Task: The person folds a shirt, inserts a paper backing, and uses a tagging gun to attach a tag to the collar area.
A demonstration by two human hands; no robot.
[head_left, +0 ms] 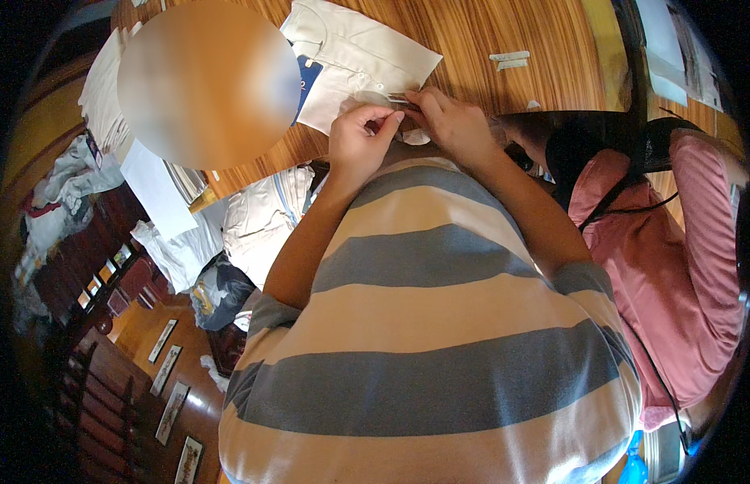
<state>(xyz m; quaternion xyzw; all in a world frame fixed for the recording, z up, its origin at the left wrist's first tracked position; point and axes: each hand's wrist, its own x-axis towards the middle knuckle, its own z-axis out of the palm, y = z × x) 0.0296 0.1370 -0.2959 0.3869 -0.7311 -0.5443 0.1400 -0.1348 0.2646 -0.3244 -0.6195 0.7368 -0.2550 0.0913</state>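
A pale beige folded garment (355, 48) with small buttons lies on the wood-grain table, in front of me. My left hand (360, 145) is over its near edge, thumb and fingertips pinched together. Close beside it, almost touching, my right hand (452, 125) has its fingers bent and pressed together too. A thin whitish strip (397, 98) shows by the right fingertips; I cannot make out what it is or which hand grips it. A dark blue card (309, 79) sticks out at the garment's left side.
Small white strips (510, 60) lie on the table (552, 40) to the right. A person in a pink top (649, 266) is close at my right. Pale fabric (266, 214) and plastic bags (177, 250) are below the table at left. A blurred disc covers the table's upper left.
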